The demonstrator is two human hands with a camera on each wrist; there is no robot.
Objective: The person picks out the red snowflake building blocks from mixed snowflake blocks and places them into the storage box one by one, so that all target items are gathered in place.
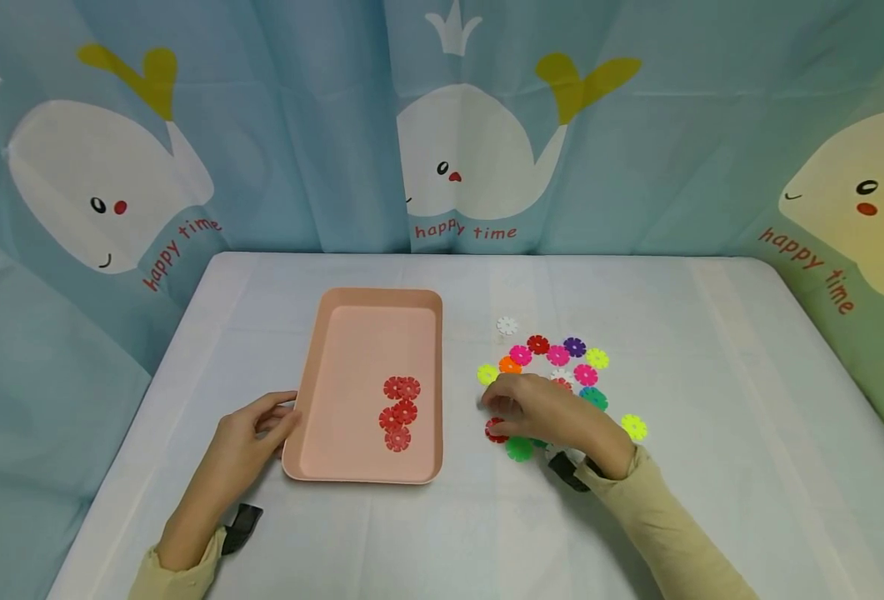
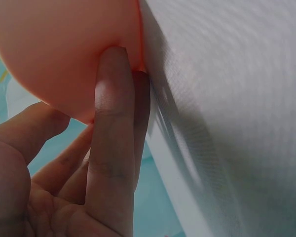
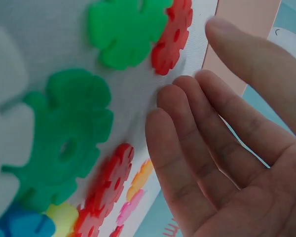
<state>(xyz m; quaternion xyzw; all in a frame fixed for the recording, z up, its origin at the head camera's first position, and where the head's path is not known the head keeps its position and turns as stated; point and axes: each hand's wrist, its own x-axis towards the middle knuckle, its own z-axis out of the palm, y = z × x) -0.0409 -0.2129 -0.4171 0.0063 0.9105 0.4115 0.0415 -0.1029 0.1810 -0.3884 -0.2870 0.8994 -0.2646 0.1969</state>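
A pink tray lies left of centre with several red snowflake discs inside, toward its right side. My left hand holds the tray's left edge; in the left wrist view its fingers press the outer wall and the thumb is at the rim. My right hand is over the near part of a spread of coloured discs, fingers bent downward. Close to its thumb tip lies a red disc, beside a green disc. In the right wrist view, thumb and fingers are apart with nothing between them.
Several more discs, including a white one, a purple one and a yellow one, lie around and beyond my right hand. The white table meets a blue whale-print curtain at its back edge.
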